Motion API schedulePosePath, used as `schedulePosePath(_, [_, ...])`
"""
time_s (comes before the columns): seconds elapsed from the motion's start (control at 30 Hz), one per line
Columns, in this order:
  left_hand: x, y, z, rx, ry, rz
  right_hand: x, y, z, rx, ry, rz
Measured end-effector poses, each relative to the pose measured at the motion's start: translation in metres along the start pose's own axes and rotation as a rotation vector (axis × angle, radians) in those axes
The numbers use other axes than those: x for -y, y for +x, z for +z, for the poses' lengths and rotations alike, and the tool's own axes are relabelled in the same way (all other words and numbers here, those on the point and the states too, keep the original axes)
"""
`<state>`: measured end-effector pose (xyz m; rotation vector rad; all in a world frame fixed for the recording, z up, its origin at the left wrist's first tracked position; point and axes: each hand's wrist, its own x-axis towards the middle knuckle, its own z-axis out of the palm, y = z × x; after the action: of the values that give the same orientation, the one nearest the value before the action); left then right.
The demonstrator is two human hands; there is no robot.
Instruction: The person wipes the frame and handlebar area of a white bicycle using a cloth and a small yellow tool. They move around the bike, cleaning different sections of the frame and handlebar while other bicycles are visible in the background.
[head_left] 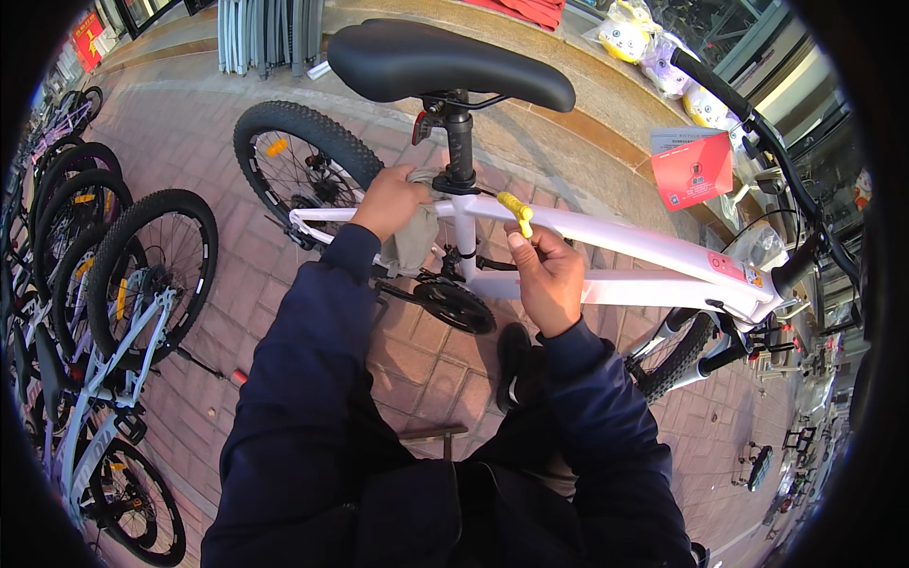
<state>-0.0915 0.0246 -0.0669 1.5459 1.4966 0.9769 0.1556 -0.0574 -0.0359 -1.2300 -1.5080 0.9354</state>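
A pale pink-white bicycle frame (pixel 653 241) stretches across in front of me, under a black saddle (pixel 450 64) on a black seat post (pixel 460 147). My left hand (pixel 393 201) is closed on a grey-beige cloth (pixel 413 244), which hangs beside the seat tube above the crank. Between the thumb and fingers of my right hand (pixel 551 279) is a small yellow tool (pixel 516 210) with short arms, held against or just over the top tube. Its exact kind is unclear, and its lower end is partly hidden by my thumb.
Several bicycles (pixel 156 275) stand close together on the left. The handlebar (pixel 748 114) reaches up at the right, near a red card (pixel 693 168). Behind runs a stone step (pixel 587 90) with wrapped plush toys (pixel 625 38). A bar-shaped object (pixel 431 433) lies between my legs.
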Motion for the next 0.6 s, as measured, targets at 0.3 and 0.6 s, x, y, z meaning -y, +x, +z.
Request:
schedulePosePath(0.3, [-0.012,-0.016,-0.008,0.159,-0.533,-0.217,0.003,0.000,0.000,-0.026,-0.033,0.036])
schedulePosePath(0.6, [-0.030,-0.047,0.010,0.646,-0.447,-0.073,0.007,-0.002,-0.002,-0.020,0.063,0.017])
